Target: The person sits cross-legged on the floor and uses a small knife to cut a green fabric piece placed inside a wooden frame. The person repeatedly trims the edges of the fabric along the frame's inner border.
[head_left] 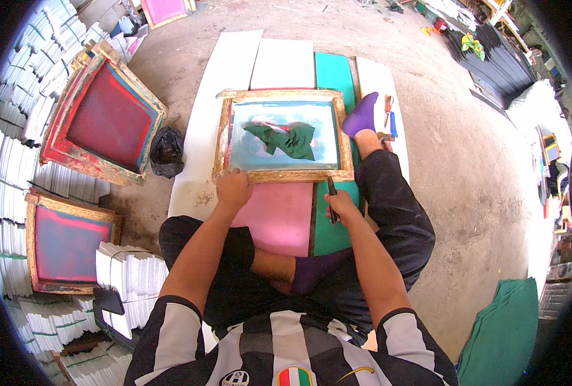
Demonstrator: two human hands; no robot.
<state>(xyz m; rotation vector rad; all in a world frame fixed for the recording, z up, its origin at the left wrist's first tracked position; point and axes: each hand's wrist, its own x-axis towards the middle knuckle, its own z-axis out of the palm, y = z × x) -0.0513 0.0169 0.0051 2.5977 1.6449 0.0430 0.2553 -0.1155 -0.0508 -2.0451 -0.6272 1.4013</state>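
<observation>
A wooden screen-printing frame (284, 175) lies flat on the coloured boards in front of me, its mesh pale blue and white. On the mesh sits a crumpled dark green cloth (290, 139). My left hand (234, 187) is closed over the frame's near edge by the left corner. In my closed right hand (342, 204) is a dark, slim tool (332, 196), held upright close to the near right corner; its exact kind does not show. My foot in a purple sock (362, 114) rests against the frame's right side.
Beyond my foot lie an orange-handled screwdriver (387, 108), a blue-handled tool (393, 125) and what looks like a hammer (385, 137). Red-stained screens (109, 119) lean at the left beside stacked white sheets (128, 276) and a black plastic bag (167, 152). Green sheets (499, 331) lie lower right.
</observation>
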